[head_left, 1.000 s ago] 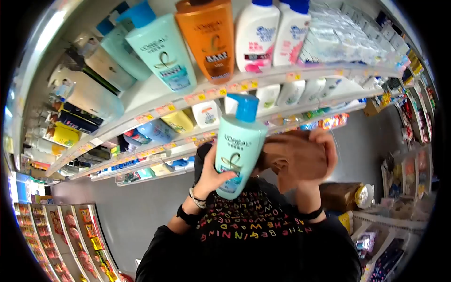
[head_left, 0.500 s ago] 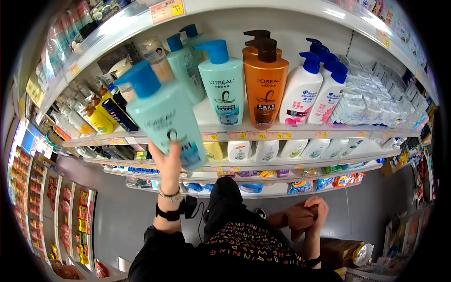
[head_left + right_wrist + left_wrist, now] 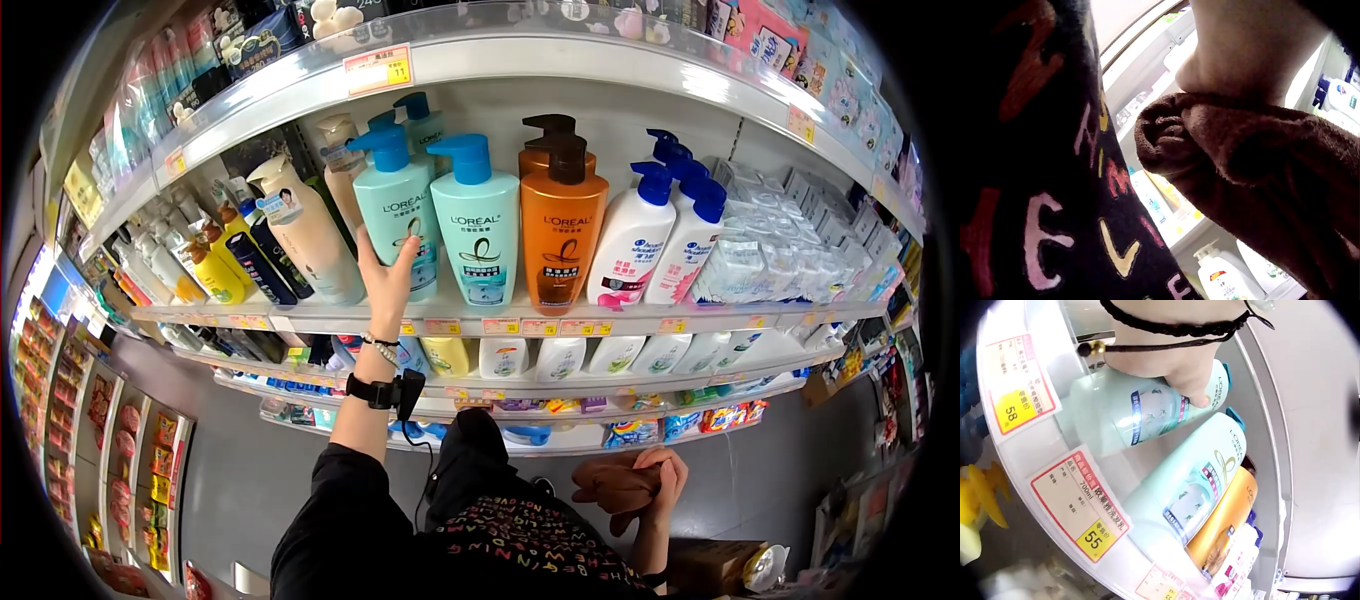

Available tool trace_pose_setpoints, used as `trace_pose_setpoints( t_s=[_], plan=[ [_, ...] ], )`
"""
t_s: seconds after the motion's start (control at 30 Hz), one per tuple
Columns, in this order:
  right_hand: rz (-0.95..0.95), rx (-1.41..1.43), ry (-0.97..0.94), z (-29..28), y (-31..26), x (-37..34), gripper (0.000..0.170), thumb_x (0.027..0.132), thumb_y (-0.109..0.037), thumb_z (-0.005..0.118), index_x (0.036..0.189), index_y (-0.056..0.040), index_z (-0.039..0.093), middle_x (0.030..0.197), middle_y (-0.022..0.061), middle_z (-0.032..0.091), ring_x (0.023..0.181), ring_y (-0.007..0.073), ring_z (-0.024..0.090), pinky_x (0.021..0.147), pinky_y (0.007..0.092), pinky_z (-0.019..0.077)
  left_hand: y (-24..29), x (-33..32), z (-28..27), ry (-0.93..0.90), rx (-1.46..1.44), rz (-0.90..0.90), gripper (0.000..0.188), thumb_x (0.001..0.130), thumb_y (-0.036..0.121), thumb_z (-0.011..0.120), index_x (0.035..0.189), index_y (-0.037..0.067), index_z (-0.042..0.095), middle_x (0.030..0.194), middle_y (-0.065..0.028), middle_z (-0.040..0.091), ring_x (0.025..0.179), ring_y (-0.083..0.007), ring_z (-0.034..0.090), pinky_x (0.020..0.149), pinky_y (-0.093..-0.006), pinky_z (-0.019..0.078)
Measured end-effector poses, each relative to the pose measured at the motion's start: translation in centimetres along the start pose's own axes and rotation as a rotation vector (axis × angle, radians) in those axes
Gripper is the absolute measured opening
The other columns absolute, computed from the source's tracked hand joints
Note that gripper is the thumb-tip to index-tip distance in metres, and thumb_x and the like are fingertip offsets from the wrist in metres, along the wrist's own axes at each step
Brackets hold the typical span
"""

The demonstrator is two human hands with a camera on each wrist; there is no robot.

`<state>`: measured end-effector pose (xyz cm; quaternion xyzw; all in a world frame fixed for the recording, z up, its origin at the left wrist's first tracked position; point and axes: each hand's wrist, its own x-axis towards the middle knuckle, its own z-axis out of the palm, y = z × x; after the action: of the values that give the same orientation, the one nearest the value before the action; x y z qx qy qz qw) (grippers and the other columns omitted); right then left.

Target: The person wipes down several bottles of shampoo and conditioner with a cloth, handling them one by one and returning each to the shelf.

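My left hand (image 3: 387, 285) grips a mint-green L'OREAL pump bottle (image 3: 393, 205) with a blue pump top, thumb across its front. The bottle stands upright at the shelf's front, just left of a matching mint-green bottle (image 3: 477, 235). In the left wrist view, the held bottle (image 3: 1110, 419) has its base on the shelf behind a price tag (image 3: 1019, 384) marked 58. Low at my right side, my right hand (image 3: 668, 478) holds a bunched brown cloth (image 3: 618, 485). That soft cloth (image 3: 1241, 162) hides most of the fingers in the right wrist view.
Brown L'OREAL bottles (image 3: 565, 240) and white pump bottles (image 3: 635, 235) stand to the right, then stacked clear-wrapped packs (image 3: 750, 245). A peach pump bottle (image 3: 305, 235) is on the left. The upper shelf edge (image 3: 560, 45) overhangs the row. A cardboard box (image 3: 710, 570) sits behind on the floor.
My left hand has carried the mint-green bottle from in front of my chest up and forward onto the shelf beside its match. My right hand has lowered with the cloth.
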<state>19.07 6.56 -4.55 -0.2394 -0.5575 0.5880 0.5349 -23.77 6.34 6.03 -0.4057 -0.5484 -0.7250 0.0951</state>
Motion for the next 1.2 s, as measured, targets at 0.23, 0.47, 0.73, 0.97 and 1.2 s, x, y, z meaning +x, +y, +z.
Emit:
trace_pose_setpoints(
  t_s=[0.23,0.47,0.73,0.97,1.2],
  plan=[
    [0.014,-0.017,-0.021,0.2,0.4,0.0,0.033,0.088,-0.023,0.045,0.072,0.0041,0.055,0.072,0.0134,0.056,0.068,0.0178,0.052,0.067,0.0275,0.0407,-2.1,-0.2,0.8,-0.108,-0.058,-0.060,0.041,0.082,0.017,0.064,0.112,-0.001,0.043,0.101,-0.0109,0.057,0.090,-0.0154,0.054,0.078,-0.0287,0.0449],
    [0.039,-0.003,-0.024,0.9,0.4,0.2,0.034,0.088,-0.024,0.045,0.072,0.0039,0.055,0.072,0.0123,0.057,0.068,0.0172,0.053,0.066,0.0273,0.0414,-1.9,0.2,-1.0,-0.294,-0.110,-0.181,0.046,0.087,0.018,0.058,0.125,0.001,0.039,0.112,-0.0073,0.054,0.099,-0.0130,0.051,0.085,-0.0268,0.0414],
    [0.080,0.017,-0.100,1.2,1.7,0.2,0.034,0.088,-0.024,0.045,0.072,0.0044,0.056,0.073,0.0121,0.058,0.070,0.0172,0.054,0.068,0.0276,0.0424,-1.5,0.4,-1.0,-0.435,-0.112,-0.243,0.050,0.090,0.019,0.056,0.131,0.002,0.033,0.117,-0.0050,0.051,0.103,-0.0108,0.047,0.087,-0.0254,0.0391],
    [0.073,0.024,-0.111,1.2,1.4,0.0,0.035,0.088,-0.026,0.046,0.072,0.0043,0.056,0.073,0.0121,0.058,0.070,0.0169,0.054,0.068,0.0269,0.0423,-5.0,1.4,1.9,-0.320,-0.464,-0.469,0.052,0.097,0.039,0.033,0.137,0.006,0.027,0.134,-0.0067,0.039,0.122,-0.0180,0.037,0.102,-0.0348,0.0301],
    [0.096,0.025,-0.067,0.1,1.4,-0.3,0.036,0.088,-0.027,0.047,0.072,0.0039,0.055,0.073,0.0112,0.058,0.070,0.0172,0.055,0.066,0.0269,0.0428,-3.2,0.9,5.1,-0.346,-0.523,-0.600,0.059,0.095,0.041,0.039,0.138,0.004,0.023,0.134,-0.0088,0.039,0.122,-0.0173,0.038,0.101,-0.0316,0.0317]
  ],
)
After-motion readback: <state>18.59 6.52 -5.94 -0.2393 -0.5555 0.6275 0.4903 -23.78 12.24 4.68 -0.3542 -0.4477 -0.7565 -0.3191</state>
